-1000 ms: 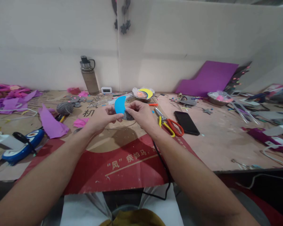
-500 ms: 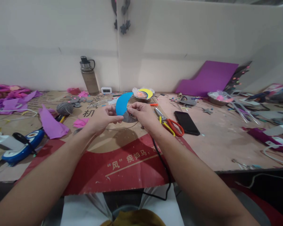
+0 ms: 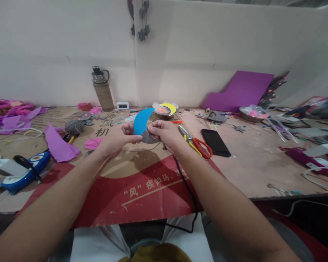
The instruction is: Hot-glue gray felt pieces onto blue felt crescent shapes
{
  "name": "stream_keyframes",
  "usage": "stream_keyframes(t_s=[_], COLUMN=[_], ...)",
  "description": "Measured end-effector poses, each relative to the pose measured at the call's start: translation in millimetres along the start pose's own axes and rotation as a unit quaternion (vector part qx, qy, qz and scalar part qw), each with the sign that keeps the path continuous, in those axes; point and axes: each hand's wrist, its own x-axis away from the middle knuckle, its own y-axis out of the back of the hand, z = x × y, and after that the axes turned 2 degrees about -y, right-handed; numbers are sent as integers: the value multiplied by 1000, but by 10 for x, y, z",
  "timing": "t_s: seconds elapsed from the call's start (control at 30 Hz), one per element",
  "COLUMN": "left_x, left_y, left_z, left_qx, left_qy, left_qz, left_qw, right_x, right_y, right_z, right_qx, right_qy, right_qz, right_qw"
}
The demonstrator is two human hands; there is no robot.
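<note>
Both my hands are raised over the middle of the table and pinch a blue crescent-shaped cutout (image 3: pixel 141 120). My left hand (image 3: pixel 117 137) grips its lower tip with closed fingers. My right hand (image 3: pixel 165 133) pinches beside it and also presses a small grey felt piece (image 3: pixel 148 137) that sits under the crescent. The crescent stands upright, curving up and to the right. A red and brown cardboard sheet (image 3: pixel 131 189) lies beneath my forearms.
Red-and-yellow scissors (image 3: pixel 195 142) and a black phone (image 3: pixel 215 142) lie right of my hands. A water bottle (image 3: pixel 101 89), a small bowl (image 3: pixel 165 109), grey yarn (image 3: pixel 74 127), purple felt scraps (image 3: pixel 58 145), a blue tool (image 3: pixel 24 171) and a purple foam sheet (image 3: pixel 240 91) surround them.
The blue crescent has turned and risen slightly, its upper end now pointing up to the right. My hands stayed nearly in place, pinching it.
</note>
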Motion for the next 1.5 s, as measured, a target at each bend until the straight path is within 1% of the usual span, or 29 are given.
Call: stream_keyframes(t_s=[0.2,0.33,0.53,0.67,0.8,0.93,1.0,1.07,1.13,1.2,1.23,1.3,1.33,1.4,1.43,1.5], left_x=[14,23,6,-6,9,23,25,29,38,48,50,41,30,0,-15,-33], left_y=[-16,-26,-8,21,35,20,18,30,53,75,82,85,82,68,57,26], left_z=[-11,-23,17,40,10,-45,-52,-33,7,48,63,83,89,107,120,149], left_qx=[12,13,24,34,24,10,-25,-93,-150,-141,-129,-102,-65,63,116,173], left_qy=[2,8,8,-12,-47,-65,-73,-97,-126,-131,-122,-81,-51,22,58,108], left_qz=[-13,-15,3,32,42,67,64,17,-49,-80,-81,-55,-52,-63,-54,-46], left_qw=[1000,1000,1000,999,998,996,995,991,979,978,981,990,995,996,990,978], right_x=[34,42,41,42,60,92,100,100,97,99,104,121,132,148,153,152], right_y=[6,44,100,116,131,134,117,83,39,-4,-22,-45,-50,-49,-43,-29], right_z=[26,14,-6,-32,-45,-5,13,16,6,-6,-8,-4,1,11,13,9], right_qx=[-41,-61,-79,-92,-122,-127,-115,-97,-60,3,40,113,144,190,204,211], right_qy=[-43,-84,-120,-138,-175,-187,-183,-159,-107,-28,13,84,107,131,136,141], right_qz=[22,56,102,129,159,222,235,203,135,61,29,-16,-30,-48,-56,-81], right_qw=[998,993,984,978,964,949,948,961,983,998,999,990,983,972,968,964])
